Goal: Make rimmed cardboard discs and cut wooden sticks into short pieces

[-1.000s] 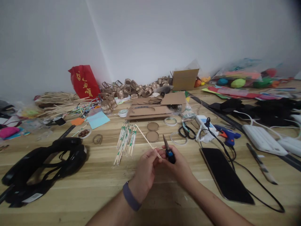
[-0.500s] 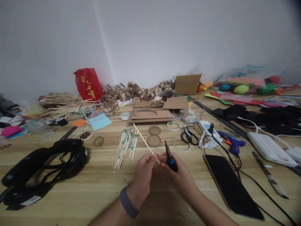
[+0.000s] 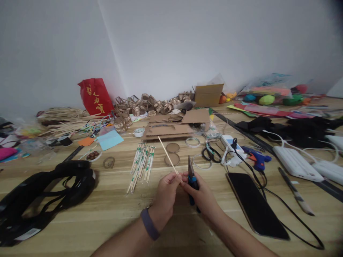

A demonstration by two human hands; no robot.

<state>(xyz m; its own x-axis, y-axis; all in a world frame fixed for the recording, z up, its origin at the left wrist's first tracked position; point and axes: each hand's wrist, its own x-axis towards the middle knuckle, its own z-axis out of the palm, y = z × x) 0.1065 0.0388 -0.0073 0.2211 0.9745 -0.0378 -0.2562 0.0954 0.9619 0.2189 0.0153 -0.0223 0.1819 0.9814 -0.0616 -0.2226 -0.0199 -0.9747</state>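
My left hand [image 3: 166, 191], with a purple band at its wrist, is closed on a thin wooden chopstick [image 3: 167, 154] that slants up and away to the left. My right hand [image 3: 201, 192] is wrapped round blue-handled pliers [image 3: 191, 178], whose dark jaws point up. The fingertips of both hands meet near the chopstick's lower end, which they partly hide. Just beyond the hands lie two round cardboard discs, one nearer [image 3: 172, 160] and one farther [image 3: 173, 147]. To their left are wrapped chopsticks [image 3: 142, 164] in several packs.
A phone [image 3: 255, 205], a blue glue gun [image 3: 257, 157] and a power strip [image 3: 233, 146] with cables lie on the right. A black headset-like strap [image 3: 48, 200] is at left. Cardboard sheets [image 3: 168, 130], small stick-sided baskets [image 3: 120, 124] and a red bag [image 3: 95, 96] stand farther back.
The pliers have turned more upright in my right hand, and their handles now show below it. The chopstick stays in my left hand, pointing slightly steeper. The whole view has shifted a little.
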